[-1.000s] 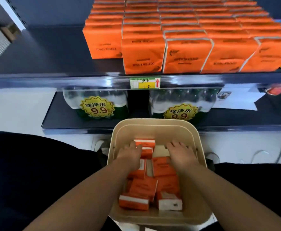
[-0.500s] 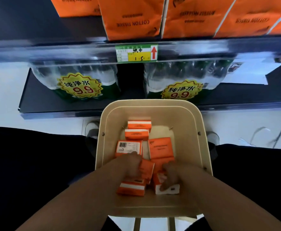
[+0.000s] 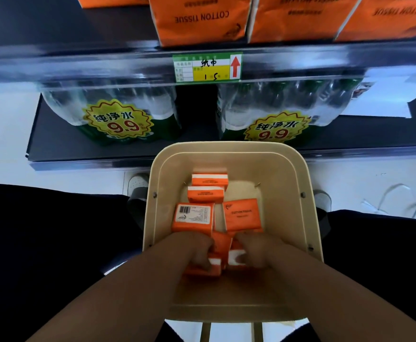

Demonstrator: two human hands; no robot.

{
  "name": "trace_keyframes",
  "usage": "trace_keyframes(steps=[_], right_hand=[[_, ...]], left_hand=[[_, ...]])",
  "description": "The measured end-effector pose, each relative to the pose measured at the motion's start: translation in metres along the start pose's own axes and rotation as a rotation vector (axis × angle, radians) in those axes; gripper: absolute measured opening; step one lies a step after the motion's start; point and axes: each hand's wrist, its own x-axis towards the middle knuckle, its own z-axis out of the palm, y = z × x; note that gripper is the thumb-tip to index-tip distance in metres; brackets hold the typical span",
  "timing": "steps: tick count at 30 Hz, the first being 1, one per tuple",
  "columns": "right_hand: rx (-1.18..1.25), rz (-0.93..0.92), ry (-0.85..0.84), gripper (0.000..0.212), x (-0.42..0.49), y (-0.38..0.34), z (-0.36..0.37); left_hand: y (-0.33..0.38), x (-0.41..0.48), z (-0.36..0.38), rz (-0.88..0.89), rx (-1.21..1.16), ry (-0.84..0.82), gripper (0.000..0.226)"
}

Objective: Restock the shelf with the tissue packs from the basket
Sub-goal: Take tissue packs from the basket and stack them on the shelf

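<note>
Both my hands are low in the basket [image 3: 310,218], by its near wall: left hand [image 3: 194,250] curled round one tissue pack [image 3: 202,270], right hand [image 3: 256,253] round a second pack [image 3: 235,261]. Four loose packs [image 3: 193,217] lie farther in. Above the basket, the shelf [image 3: 53,23] is bare left of its orange stock [image 3: 202,18].

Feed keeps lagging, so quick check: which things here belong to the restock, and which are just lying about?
Job: basket; loose tissue packs in it; left hand and right hand, each gripping a pack; upper shelf; stocked tissue bundles there.
Lying about: water bottle packs, price label, white paper, shoe.
</note>
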Motion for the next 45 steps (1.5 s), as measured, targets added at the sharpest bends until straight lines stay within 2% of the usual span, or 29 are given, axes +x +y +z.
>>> trace_keyframes(steps=[3, 6, 9, 12, 16, 19, 23, 28, 30, 34, 37, 42, 45], right_hand=[[0.069, -0.002, 0.129, 0.045, 0.003, -0.001, -0.005], [0.045, -0.016, 0.231, 0.038, 0.004, 0.003, -0.004], [0.068, -0.015, 0.176, 0.032, 0.004, 0.005, -0.001], [0.071, -0.008, 0.116, 0.046, 0.002, 0.003, 0.0], [0.0, 0.003, 0.087, 0.067, 0.002, 0.002, -0.004], [-0.102, 0.033, 0.046, 0.067, 0.003, 0.002, -0.003], [-0.065, 0.051, -0.019, 0.07, 0.002, 0.004, -0.01], [0.114, 0.046, 0.133, 0.084, -0.009, 0.013, -0.036], [0.181, 0.064, 0.179, 0.079, -0.015, 0.019, -0.046], [0.267, 0.061, 0.229, 0.055, -0.037, 0.02, -0.07], [0.29, 0.035, 0.274, 0.043, -0.056, 0.016, -0.091], [0.264, -0.035, 0.291, 0.036, -0.093, 0.001, -0.129], [0.18, -0.083, 0.315, 0.041, -0.115, -0.011, -0.15]], left_hand=[[-0.005, -0.001, -0.006, 0.012, -0.074, 0.187, 0.039], [-0.008, -0.001, -0.01, -0.011, -0.064, 0.347, 0.04], [-0.006, -0.002, -0.004, 0.021, 0.0, 0.3, 0.049], [-0.002, 0.0, 0.003, -0.007, 0.099, 0.237, 0.064], [0.003, 0.007, 0.006, -0.034, 0.135, 0.223, 0.06], [0.0, 0.007, 0.003, -0.041, 0.159, 0.21, 0.061], [-0.008, 0.006, -0.001, -0.027, 0.117, 0.238, 0.068], [-0.012, -0.002, -0.017, -0.038, 0.06, 0.233, 0.065], [-0.012, -0.008, -0.027, -0.027, 0.033, 0.282, 0.06], [-0.008, -0.032, -0.052, 0.066, -0.045, 0.418, 0.047], [-0.009, -0.053, -0.076, 0.055, 0.0, 0.449, 0.058], [-0.01, -0.123, -0.124, 0.089, 0.05, 0.476, 0.061], [-0.009, -0.168, -0.147, 0.115, 0.048, 0.521, 0.057]])
